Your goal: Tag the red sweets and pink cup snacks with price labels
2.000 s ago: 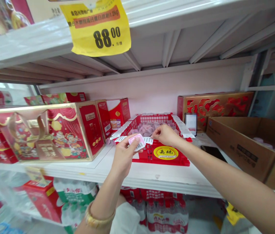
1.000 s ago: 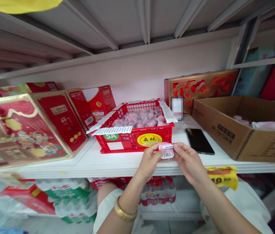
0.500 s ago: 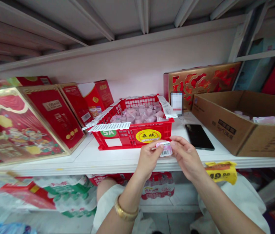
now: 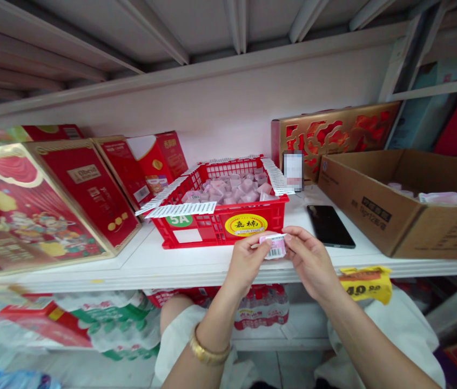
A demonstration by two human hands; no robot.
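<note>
Pink-lidded cup (image 4: 276,249) is pinched by left fingers (image 4: 263,248) — right fingers (image 4: 298,246) touching it.

The basket (image 4: 183,236) is formed of smooth red plastic. A plain matt cardboard surface is shown by the open carton (image 4: 378,216). The phone (image 4: 330,226) is faced in glossy black, and the bracelet (image 4: 208,354) is finished in shiny gold-coloured metal.

Bare left hand (image 4: 246,260), thumb bent over its curled index finger; gold-coloured, band-shaped bracelet (image 4: 208,351) behind the fingers, around the wrist. Bare right hand (image 4: 308,260), thumb and index fingertips close together beside the left fingertips. Both forearms converge upward.
</note>
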